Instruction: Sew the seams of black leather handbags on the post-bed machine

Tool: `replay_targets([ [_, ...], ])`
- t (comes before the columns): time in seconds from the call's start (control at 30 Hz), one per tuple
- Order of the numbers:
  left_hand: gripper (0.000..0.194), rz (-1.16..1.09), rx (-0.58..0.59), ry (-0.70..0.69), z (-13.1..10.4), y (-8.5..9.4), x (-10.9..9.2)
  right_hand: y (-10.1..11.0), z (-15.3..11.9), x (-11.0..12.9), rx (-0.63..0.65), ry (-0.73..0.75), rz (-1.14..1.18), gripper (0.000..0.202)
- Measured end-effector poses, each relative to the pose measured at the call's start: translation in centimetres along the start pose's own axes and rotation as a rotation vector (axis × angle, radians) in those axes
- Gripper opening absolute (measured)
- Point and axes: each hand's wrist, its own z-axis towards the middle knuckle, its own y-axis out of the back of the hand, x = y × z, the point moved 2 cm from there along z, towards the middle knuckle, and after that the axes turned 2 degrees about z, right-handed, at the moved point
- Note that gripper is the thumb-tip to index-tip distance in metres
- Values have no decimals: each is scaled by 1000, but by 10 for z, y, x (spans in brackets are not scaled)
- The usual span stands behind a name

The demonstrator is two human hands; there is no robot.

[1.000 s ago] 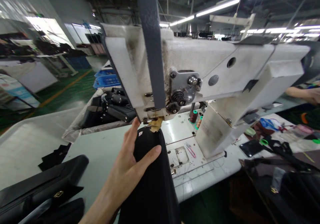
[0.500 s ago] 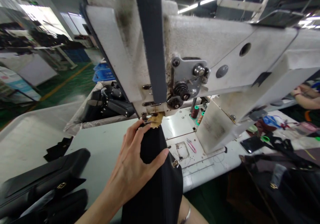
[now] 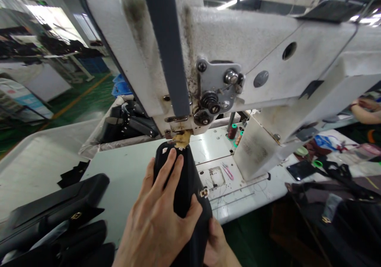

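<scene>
At the pale tabletop point(image 3: 110, 175), the left hand point(image 3: 157, 215), fingers spread, has drawn back along the black bag point(image 3: 187, 185), partly covering it; the right hand point(image 3: 218, 241) (grip hidden) shows beside it. The bag's end sits under the sewing machine point(image 3: 220, 41); beyond, blue crates point(image 3: 120, 87).

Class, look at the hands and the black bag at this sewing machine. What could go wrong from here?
1. The left hand's fingertips lie just below the machine's head, so they might get pinched or pricked if it runs.
2. The bag's metal fitting sticks out at its side and could snag or scratch.
3. Pink snips lie loose beside the bag and might scuff it if it swings right.
</scene>
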Motion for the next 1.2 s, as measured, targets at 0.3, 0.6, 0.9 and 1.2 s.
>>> replay_targets([
  [0.3, 75, 33, 15, 2, 6, 3, 0, -7, 3, -8, -13, 77, 61, 40],
  [0.6, 74, 16, 29, 42, 12, 0, -5, -14, 11, 4, -28, 27, 59, 47],
  [0.9, 72, -38, 53, 73, 23, -1, -8, -14, 19, 8, -38, 21, 51, 50],
  [1.2, 68, 108, 49, 78, 35, -1, -8, -15, 26, 10, -54, 8, 119, 48],
])
